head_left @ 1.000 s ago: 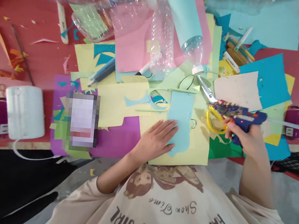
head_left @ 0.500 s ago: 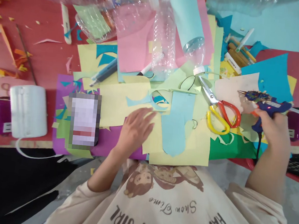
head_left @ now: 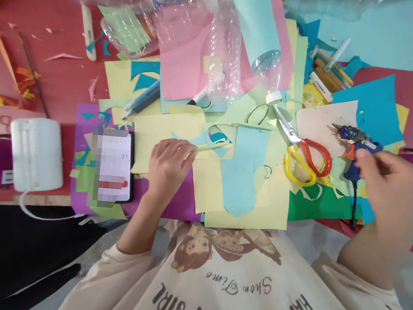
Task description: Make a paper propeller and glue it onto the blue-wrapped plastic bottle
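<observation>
A thin pale yellow-green paper strip [head_left: 212, 147] is pinched in my left hand [head_left: 170, 159], its free end pointing right. Beneath it lie yellow paper [head_left: 169, 123] and a light blue paper cutout [head_left: 242, 177] with a rounded lower end. My right hand [head_left: 391, 190] is curled at the rear of a dark blue glue gun [head_left: 353, 135], thumb and forefinger close together. Whatever those fingers hold, if anything, is hidden. The glue gun lies on a pale sheet [head_left: 318, 119], nozzle left. Scissors [head_left: 294, 138] with one red and one yellow handle rest between the hands.
Clear plastic bottles [head_left: 225, 50] lie at the back, one wrapped in light blue paper [head_left: 257, 24]. A phone [head_left: 115, 166] and a white corded case [head_left: 36, 154] are at left. Pencils [head_left: 329, 74] and blue paper [head_left: 373, 109] lie at back right, among scraps.
My left hand has moved slightly left and closed on the paper strip. My right hand has drawn back rightward from around the glue gun, exposing more of its handle; the glue gun has barely moved.
</observation>
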`<state>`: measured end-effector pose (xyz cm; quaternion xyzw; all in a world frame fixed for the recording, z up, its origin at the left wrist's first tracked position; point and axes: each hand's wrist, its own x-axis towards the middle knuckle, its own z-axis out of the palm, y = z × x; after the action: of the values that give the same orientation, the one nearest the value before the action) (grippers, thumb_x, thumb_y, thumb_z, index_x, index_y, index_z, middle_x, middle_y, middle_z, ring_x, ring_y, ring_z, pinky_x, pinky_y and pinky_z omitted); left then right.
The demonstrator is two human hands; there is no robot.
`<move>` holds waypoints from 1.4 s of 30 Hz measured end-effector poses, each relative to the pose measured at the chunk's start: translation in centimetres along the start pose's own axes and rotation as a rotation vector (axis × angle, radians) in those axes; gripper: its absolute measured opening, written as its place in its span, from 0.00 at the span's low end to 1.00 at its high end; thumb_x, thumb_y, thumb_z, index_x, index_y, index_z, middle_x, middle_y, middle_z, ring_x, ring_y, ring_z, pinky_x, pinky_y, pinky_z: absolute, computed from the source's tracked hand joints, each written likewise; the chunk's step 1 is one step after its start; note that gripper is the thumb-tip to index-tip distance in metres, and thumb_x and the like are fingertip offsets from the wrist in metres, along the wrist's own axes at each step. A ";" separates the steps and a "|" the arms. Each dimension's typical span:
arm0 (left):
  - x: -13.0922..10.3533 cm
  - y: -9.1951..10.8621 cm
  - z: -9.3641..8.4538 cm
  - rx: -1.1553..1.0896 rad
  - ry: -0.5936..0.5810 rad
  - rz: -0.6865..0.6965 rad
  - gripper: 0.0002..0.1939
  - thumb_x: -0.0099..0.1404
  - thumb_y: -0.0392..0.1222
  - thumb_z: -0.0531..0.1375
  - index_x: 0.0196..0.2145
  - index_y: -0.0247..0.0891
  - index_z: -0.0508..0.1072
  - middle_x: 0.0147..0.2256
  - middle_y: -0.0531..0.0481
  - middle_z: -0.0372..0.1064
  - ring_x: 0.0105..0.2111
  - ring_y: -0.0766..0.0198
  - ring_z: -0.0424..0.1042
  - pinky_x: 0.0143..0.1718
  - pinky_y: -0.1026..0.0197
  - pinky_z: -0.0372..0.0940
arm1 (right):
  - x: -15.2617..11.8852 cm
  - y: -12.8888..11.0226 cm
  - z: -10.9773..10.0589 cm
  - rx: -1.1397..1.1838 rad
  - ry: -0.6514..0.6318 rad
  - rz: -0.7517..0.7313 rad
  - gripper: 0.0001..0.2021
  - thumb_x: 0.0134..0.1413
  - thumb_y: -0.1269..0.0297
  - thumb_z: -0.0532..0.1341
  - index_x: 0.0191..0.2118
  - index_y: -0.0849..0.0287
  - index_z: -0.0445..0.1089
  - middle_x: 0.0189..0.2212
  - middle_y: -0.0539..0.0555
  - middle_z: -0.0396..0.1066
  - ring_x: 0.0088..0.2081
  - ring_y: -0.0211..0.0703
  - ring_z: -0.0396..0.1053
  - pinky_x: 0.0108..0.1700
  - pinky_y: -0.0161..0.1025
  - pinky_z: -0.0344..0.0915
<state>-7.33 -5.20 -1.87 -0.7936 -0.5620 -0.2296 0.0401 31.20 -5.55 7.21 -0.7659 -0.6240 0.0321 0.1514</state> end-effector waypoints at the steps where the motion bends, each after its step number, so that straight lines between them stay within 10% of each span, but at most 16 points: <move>1: 0.1 0.2 -0.1 -0.015 -0.008 -0.009 0.06 0.67 0.40 0.57 0.36 0.41 0.75 0.34 0.48 0.77 0.38 0.57 0.72 0.40 0.55 0.64 | -0.4 -1.0 0.6 0.063 -0.007 -0.084 0.12 0.56 0.58 0.59 0.26 0.58 0.69 0.18 0.51 0.68 0.21 0.41 0.64 0.25 0.38 0.56; 6: 0.5 1.2 -0.4 -0.039 -0.001 -0.025 0.06 0.66 0.40 0.57 0.35 0.41 0.74 0.33 0.50 0.77 0.37 0.58 0.73 0.40 0.56 0.64 | -3.8 -6.2 5.4 0.285 -0.348 -0.925 0.11 0.64 0.65 0.54 0.41 0.59 0.74 0.43 0.57 0.78 0.45 0.47 0.74 0.46 0.45 0.70; 9: 0.6 1.5 -0.2 -0.065 -0.010 -0.036 0.05 0.66 0.40 0.57 0.35 0.41 0.73 0.32 0.50 0.76 0.36 0.58 0.72 0.40 0.56 0.64 | -6.2 -8.0 7.7 0.293 -0.478 -1.070 0.15 0.63 0.65 0.56 0.53 0.59 0.70 0.56 0.58 0.70 0.57 0.50 0.66 0.55 0.51 0.67; 17: 0.9 2.9 0.0 -0.153 -0.011 0.020 0.03 0.66 0.38 0.58 0.34 0.41 0.71 0.31 0.51 0.75 0.35 0.60 0.72 0.39 0.58 0.64 | -6.5 -8.2 8.8 0.410 -0.389 -0.990 0.11 0.63 0.66 0.55 0.47 0.60 0.70 0.51 0.59 0.73 0.52 0.48 0.70 0.50 0.48 0.70; 24: 0.9 5.0 0.1 -0.249 -0.087 0.143 0.02 0.64 0.35 0.59 0.33 0.39 0.70 0.30 0.52 0.75 0.35 0.61 0.71 0.39 0.59 0.64 | -5.0 -7.9 8.6 0.484 -0.233 -0.529 0.10 0.61 0.67 0.57 0.48 0.56 0.65 0.37 0.57 0.74 0.33 0.44 0.71 0.36 0.42 0.70; 42: 1.1 3.3 1.0 -0.220 -0.020 0.072 0.02 0.65 0.37 0.60 0.34 0.40 0.73 0.31 0.52 0.77 0.36 0.61 0.73 0.38 0.59 0.64 | -2.5 -8.6 10.8 0.493 -0.160 -0.648 0.05 0.62 0.71 0.57 0.36 0.57 0.69 0.32 0.55 0.71 0.35 0.44 0.71 0.38 0.41 0.69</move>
<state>-3.74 -5.10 -1.64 -0.8152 -0.5048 -0.2805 -0.0447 19.94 -4.38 -1.09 -0.4658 -0.8163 0.1907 0.2834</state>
